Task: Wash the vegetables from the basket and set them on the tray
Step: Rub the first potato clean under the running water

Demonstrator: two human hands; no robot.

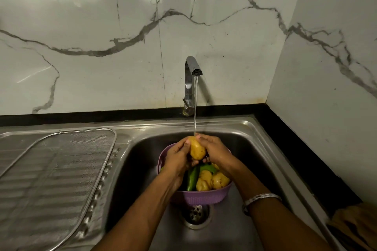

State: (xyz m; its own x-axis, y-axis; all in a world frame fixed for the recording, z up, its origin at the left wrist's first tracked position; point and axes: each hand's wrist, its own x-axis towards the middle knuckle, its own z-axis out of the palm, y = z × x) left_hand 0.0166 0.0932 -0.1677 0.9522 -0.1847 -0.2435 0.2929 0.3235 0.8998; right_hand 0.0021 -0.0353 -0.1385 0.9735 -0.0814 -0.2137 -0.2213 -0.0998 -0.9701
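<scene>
Both of my hands hold one yellow potato [197, 150] under the running water, above the basket. My left hand [177, 158] grips its left side and my right hand [216, 152] curls round its right side. Below them a purple basket [201, 196] stands in the sink [253, 149]. It holds several more potatoes [219, 180] and green peppers [192, 178]. A mesh tray [55, 169] with a metal rim lies on the ribbed drainboard to the left of the sink.
A chrome tap [190, 79] rises at the back of the sink and pours a thin stream. The drain [196, 213] sits just in front of the basket. Marble walls stand behind and to the right. A brown cloth [355, 222] lies on the black counter at the right.
</scene>
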